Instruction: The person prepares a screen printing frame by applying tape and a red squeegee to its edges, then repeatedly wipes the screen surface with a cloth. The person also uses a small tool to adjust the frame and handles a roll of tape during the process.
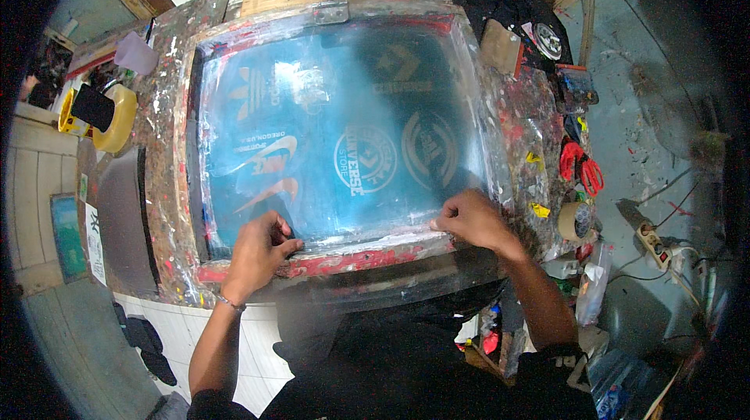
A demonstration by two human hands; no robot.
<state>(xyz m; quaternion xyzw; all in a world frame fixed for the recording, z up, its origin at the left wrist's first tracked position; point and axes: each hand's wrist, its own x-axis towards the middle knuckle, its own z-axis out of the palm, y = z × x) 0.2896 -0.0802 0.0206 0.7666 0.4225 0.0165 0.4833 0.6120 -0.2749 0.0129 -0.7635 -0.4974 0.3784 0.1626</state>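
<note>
A screen-printing frame [190, 119] with blue-coated mesh [312, 154] lies on a paint-stained table. Several pale emblem shapes show in the mesh. My left hand [262, 252] rests at the near left of the frame, fingers curled in and thumb pointing right. At the near right, my right hand [473, 221] pinches thumb and fingertips together low over the mesh edge. Between the hands a whitish, shiny strip [375, 242] runs along the near inner edge. Whether either hand grips the strip cannot be made out.
A metal hinge clamp [331, 12] sits at the frame's far side. On the left are a yellow tape dispenser [98, 117] and a dark flat board [125, 217]. Red-handled scissors [582, 170] and a tape roll [574, 221] lie right. A power strip [655, 246] with cables is beyond.
</note>
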